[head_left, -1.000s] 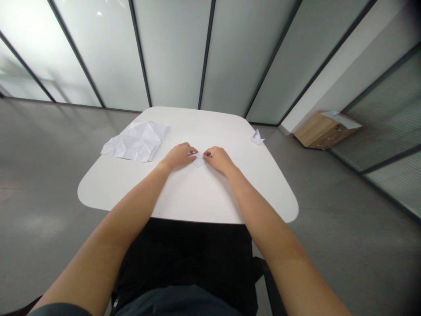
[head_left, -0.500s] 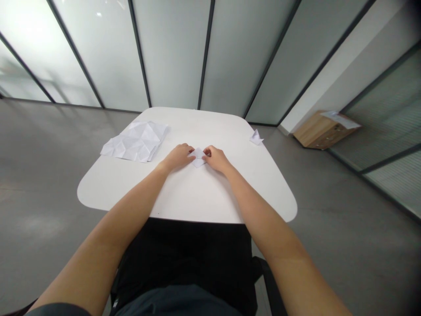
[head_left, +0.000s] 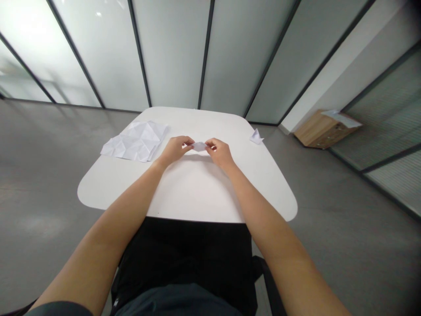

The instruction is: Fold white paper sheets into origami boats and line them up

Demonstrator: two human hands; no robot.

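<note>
A small folded piece of white paper (head_left: 199,146) is held just above the white table, stretched between both hands. My left hand (head_left: 176,149) pinches its left corner between thumb and fingers. On the other side, my right hand (head_left: 219,152) grips the right corner in the same way. The paper looks tilted, and a soft shadow falls on the table below it. Its finer folds are too small to make out.
Creased white paper sheets (head_left: 136,141) lie at the table's left. A small folded paper shape (head_left: 256,137) stands near the right edge of the white table (head_left: 197,193). Beyond are frosted glass panels (head_left: 171,52) and a wooden box (head_left: 325,128) on the floor.
Both hands have lifted the folded paper off the table and moved it slightly away from me. It now appears flatter and tilted, where before it lay as a diamond.
</note>
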